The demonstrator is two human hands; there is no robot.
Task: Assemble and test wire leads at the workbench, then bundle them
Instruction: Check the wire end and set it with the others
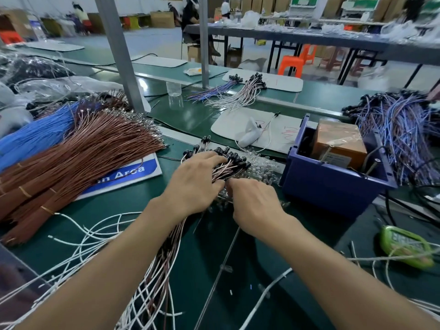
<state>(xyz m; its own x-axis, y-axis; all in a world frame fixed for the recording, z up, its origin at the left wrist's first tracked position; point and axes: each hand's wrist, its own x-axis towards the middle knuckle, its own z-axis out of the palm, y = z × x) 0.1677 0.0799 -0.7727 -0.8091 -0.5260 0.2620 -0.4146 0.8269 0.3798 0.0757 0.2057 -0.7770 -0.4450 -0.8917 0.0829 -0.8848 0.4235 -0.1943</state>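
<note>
A bunch of brown-and-white wire leads with black caps lies on the green bench in front of me, its tails running back toward me. My left hand is wrapped over the bunch just behind the caps, fingers curled on the wires. Next to it, my right hand pinches at the bunch from the right side; what its fingertips hold is hidden. Clear parts lie heaped under the caps.
Banded brown wire bundles and blue wires fill the left. A blue bin with an orange box stands right, purple leads behind it. Loose white wires cross the front; a green device lies at right.
</note>
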